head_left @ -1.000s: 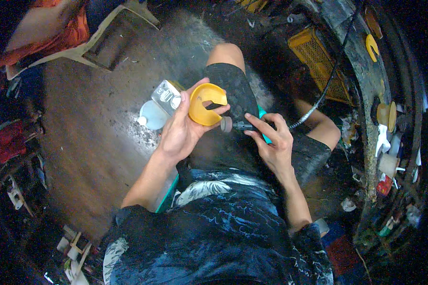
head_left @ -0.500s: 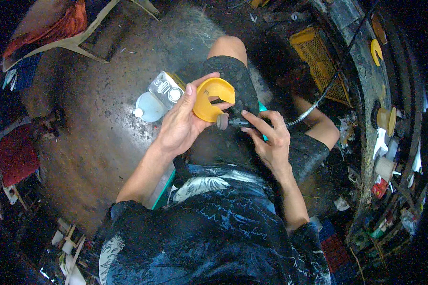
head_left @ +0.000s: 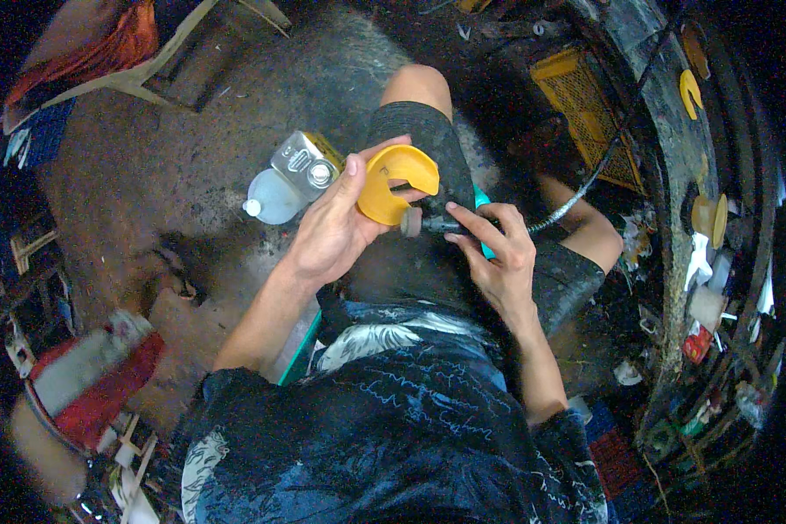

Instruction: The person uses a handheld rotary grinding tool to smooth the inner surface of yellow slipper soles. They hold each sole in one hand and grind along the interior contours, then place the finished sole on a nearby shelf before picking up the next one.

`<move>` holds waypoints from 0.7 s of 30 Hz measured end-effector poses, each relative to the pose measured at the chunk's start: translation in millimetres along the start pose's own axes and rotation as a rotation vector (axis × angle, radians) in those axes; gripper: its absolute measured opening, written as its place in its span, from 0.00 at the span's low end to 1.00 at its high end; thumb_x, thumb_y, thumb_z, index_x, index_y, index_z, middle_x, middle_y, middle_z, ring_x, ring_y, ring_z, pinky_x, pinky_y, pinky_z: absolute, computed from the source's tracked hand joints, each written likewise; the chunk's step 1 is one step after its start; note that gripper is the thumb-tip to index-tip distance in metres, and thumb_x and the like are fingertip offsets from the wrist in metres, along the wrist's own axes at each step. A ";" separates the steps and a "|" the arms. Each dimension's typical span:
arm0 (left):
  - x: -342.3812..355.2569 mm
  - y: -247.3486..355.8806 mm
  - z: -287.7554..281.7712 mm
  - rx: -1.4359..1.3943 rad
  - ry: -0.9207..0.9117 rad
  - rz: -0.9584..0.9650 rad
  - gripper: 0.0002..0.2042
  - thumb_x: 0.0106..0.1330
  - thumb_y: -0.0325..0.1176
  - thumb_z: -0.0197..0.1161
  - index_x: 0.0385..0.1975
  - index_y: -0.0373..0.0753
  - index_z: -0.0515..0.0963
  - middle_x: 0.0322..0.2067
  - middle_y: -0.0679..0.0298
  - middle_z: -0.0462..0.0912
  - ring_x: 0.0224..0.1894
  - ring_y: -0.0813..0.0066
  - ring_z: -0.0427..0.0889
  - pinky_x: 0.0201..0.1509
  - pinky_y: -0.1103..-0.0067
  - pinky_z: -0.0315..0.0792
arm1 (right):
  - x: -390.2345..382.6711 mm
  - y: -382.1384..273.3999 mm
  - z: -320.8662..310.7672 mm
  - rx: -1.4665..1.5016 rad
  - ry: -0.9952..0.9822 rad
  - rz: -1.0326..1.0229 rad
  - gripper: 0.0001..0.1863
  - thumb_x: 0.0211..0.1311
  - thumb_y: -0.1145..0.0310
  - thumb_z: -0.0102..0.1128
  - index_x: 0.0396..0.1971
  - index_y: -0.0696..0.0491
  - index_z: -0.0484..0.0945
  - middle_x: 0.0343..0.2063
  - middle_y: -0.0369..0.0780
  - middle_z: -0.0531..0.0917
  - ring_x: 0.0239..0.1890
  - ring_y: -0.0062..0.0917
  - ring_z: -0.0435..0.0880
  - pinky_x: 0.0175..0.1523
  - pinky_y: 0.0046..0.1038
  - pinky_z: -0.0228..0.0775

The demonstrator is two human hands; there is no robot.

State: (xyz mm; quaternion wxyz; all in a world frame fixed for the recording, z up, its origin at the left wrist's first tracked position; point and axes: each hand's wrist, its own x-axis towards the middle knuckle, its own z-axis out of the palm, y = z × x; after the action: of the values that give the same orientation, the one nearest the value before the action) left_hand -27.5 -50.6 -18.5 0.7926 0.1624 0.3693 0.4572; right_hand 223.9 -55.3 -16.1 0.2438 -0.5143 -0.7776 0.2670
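Note:
My left hand (head_left: 325, 234) holds a yellow C-shaped piece (head_left: 377, 194), thumb along its left side and the other fingers behind it. An open notch in the piece faces right. In my right hand (head_left: 505, 253) is a black rotary grinder handpiece (head_left: 439, 224), pinched between thumb and fingers. Its small grey-brown grinding wheel (head_left: 411, 222) sits at the lower right edge of the yellow piece; whether it touches, I cannot tell. From the handpiece a flexible shaft (head_left: 576, 205) runs up to the right.
Two clear plastic containers, a round-bodied bottle (head_left: 275, 199) and a squarish jug (head_left: 304, 155), are on the floor beyond my left hand. On the right, a dark curved ledge (head_left: 672, 262) bears more yellow pieces (head_left: 690, 94) and litter. A yellow crate (head_left: 585, 118) stands behind it; a blurred person (head_left: 92, 384) is at left.
The yellow piece and grinding wheel have shifted slightly right, with both hands keeping their grip. At the left, the person in red and grey has moved nearer, toward the lower edge.

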 end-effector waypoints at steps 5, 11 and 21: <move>2.0 -0.4 -10.0 -0.374 -0.084 -0.087 0.37 0.85 0.65 0.36 0.80 0.41 0.60 0.76 0.48 0.68 0.75 0.41 0.72 0.77 0.51 0.71 | 3.0 -3.9 -10.1 0.081 0.088 0.154 0.26 0.53 0.73 0.83 0.55 0.44 0.92 0.39 0.43 0.85 0.42 0.36 0.86 0.49 0.34 0.81; -2.0 -3.4 -0.1 -0.399 -0.018 0.135 0.31 0.83 0.52 0.49 0.79 0.44 0.58 0.77 0.41 0.65 0.76 0.35 0.69 0.81 0.52 0.65 | 4.8 -11.5 -21.1 0.150 0.141 0.221 0.23 0.54 0.73 0.83 0.53 0.46 0.93 0.39 0.41 0.87 0.43 0.32 0.88 0.49 0.31 0.81; 5.8 -15.6 17.5 -0.066 -0.081 0.468 0.36 0.78 0.49 0.55 0.81 0.41 0.54 0.80 0.42 0.59 0.81 0.48 0.63 0.84 0.56 0.56 | 16.4 -23.8 0.1 0.104 0.167 0.224 0.21 0.56 0.73 0.81 0.52 0.46 0.92 0.37 0.41 0.86 0.41 0.34 0.86 0.48 0.34 0.80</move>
State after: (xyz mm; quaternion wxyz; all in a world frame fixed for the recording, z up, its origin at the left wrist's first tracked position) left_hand -3.4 -52.6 -18.5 0.6841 0.2358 0.2745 0.6332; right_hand 202.1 -47.9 1.3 0.3028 -0.6050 -0.6774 0.2888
